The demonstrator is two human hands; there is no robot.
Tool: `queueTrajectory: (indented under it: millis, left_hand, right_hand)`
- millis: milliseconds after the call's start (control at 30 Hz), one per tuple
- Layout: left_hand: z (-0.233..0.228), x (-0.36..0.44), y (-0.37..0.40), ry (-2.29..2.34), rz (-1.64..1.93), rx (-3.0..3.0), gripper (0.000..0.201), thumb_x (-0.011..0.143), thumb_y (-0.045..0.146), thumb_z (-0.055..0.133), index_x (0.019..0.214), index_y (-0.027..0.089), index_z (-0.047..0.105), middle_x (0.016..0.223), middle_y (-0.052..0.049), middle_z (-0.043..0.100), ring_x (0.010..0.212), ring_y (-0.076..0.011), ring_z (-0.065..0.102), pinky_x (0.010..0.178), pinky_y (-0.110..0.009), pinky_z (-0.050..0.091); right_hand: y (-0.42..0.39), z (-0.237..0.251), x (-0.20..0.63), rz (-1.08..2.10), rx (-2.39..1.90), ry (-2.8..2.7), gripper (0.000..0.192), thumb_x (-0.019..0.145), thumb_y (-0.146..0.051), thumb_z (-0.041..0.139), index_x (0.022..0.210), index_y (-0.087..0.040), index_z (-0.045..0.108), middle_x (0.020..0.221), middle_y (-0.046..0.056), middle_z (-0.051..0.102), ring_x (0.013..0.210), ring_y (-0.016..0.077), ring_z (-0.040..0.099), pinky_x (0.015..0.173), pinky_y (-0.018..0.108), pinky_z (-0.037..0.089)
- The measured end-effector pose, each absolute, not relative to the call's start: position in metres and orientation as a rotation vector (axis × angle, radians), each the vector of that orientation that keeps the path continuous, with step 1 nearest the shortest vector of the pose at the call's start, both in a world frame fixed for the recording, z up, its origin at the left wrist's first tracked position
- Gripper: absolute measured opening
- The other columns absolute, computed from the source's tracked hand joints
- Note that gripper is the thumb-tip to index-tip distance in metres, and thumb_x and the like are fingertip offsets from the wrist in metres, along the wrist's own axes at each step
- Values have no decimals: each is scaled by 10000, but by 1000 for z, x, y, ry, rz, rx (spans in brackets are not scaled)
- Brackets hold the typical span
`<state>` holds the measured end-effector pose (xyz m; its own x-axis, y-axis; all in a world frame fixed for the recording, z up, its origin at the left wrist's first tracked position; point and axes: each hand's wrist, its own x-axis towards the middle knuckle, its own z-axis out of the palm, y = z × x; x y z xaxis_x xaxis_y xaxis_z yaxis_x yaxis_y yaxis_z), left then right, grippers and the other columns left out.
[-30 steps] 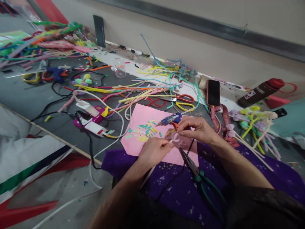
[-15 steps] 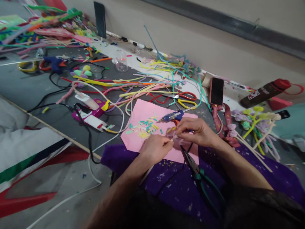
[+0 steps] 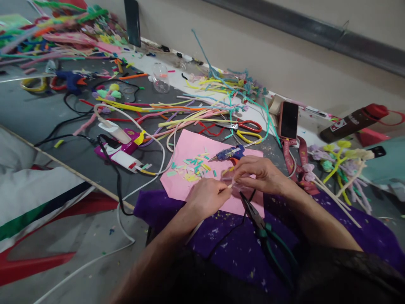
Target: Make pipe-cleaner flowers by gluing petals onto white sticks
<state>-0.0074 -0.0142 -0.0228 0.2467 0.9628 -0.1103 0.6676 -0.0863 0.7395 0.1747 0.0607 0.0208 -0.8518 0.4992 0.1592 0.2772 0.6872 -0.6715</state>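
My left hand (image 3: 209,196) is closed in a pinch on a thin pale stem (image 3: 195,231), whose lower end shows below the wrist. At the stem's tip, the fingers of my right hand (image 3: 257,174) pinch a small pale piece, too small and blurred to name. Both hands are over a pink sheet (image 3: 182,154), fingertips nearly meeting. Small coloured clippings (image 3: 196,168) lie on the sheet, left of the hands. Just behind my right hand is a blue glue gun (image 3: 227,153). Green-handled pliers (image 3: 257,221) lie below the fingertips, jaws toward the sheet.
Red-handled scissors (image 3: 248,126) and long pipe cleaners (image 3: 190,114) lie behind the sheet. A magenta power strip (image 3: 122,150) with cords is at left. To the right are a phone (image 3: 289,120), a bottle (image 3: 351,122) and fuzzy flowers (image 3: 340,158). Purple cloth (image 3: 152,207) covers the near edge.
My hands keep almost the same pinching pose, with only a slight shift at the fingertips. The whole view has moved a little.
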Motion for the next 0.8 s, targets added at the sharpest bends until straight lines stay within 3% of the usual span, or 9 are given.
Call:
queueTrajectory:
  millis: [800]
  left_hand:
    - [-25, -9, -15, 1390, 549, 1629, 401, 790, 408, 414, 469, 175, 355, 475, 41, 282, 454, -86, 303, 463, -268, 151]
  right_hand:
    - [70, 20, 180, 1042, -603, -2589, 123, 850, -231, 528, 820, -168, 629, 830, 35, 613, 780, 141, 566, 717, 269, 419]
